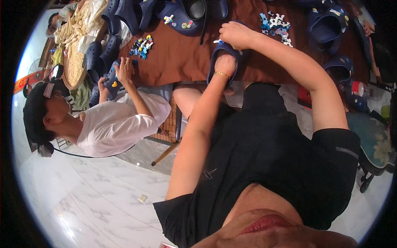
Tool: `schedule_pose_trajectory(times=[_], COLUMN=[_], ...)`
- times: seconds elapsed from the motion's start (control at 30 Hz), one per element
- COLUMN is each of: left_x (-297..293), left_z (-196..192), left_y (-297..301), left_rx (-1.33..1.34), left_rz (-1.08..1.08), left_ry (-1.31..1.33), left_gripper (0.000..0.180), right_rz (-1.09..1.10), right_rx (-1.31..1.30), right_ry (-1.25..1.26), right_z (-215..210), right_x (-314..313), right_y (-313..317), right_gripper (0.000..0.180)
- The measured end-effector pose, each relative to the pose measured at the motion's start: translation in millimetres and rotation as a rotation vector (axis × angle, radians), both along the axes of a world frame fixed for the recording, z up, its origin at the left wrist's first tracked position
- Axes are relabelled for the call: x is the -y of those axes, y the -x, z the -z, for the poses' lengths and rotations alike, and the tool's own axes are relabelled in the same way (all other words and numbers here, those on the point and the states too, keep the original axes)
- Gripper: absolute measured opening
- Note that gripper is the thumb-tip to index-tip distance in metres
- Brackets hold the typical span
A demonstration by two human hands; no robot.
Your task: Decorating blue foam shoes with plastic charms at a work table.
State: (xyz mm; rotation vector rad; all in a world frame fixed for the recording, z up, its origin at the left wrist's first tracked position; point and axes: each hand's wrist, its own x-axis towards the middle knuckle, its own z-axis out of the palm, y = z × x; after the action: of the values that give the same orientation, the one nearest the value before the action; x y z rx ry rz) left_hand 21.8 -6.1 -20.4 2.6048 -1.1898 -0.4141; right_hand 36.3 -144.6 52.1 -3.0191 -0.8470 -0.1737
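A dark blue clog (213, 63) is at the near edge of the brown-covered table. My left hand (226, 63), with a gold bracelet at its wrist, reaches inside the clog through its opening; the upper hides its fingers. Bent over the toe end, my right hand (235, 35) has its fingers closed on the clog. A small white charm (218, 41) shows on the toe beside those fingertips. Whether the right fingers also pinch a charm is hidden.
Loose charms lie in a right pile (276, 25) and a left pile (142, 46) on the brown cloth (173, 62). Several blue clogs stand around, including a decorated one (182, 20). At my left, a person in white (120, 126) holds another clog (111, 78).
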Motion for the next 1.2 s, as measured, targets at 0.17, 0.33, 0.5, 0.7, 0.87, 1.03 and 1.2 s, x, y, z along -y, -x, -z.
schedule_pose_trajectory(times=[0.17,0.33,0.5,0.7,0.87,1.03,1.2], left_x=[-3,-4,-3,-5,-4,-4,-6], left_z=[17,15,8,14,14,18,23], left_y=[1,0,2,-1,0,-1,-3], left_rx=[0.015,0.006,0.023,0.001,-0.011,0.037,0.065], left_rz=[-0.086,-0.079,-0.08,-0.103,-0.104,-0.103,-0.076], left_ry=[0.036,0.064,0.094,0.108,0.101,0.117,0.124], left_gripper=[0.02,0.02,0.02,0.022,0.021,0.022,0.022], right_rz=[0.338,0.329,0.38,0.543,0.396,0.402,0.368], right_rx=[-0.047,-0.111,0.003,-0.03,0.136,0.026,0.055], right_ry=[-0.798,-0.764,-0.796,-1.026,-0.833,-0.635,-0.493], right_z=[28,43,44,36,54,57,41], right_x=[37,33,21,28,38,41,35], right_y=[7,29,37,26,1,-7,-6], right_gripper=[0.022,0.022,0.017,0.011,0.015,0.016,0.016])
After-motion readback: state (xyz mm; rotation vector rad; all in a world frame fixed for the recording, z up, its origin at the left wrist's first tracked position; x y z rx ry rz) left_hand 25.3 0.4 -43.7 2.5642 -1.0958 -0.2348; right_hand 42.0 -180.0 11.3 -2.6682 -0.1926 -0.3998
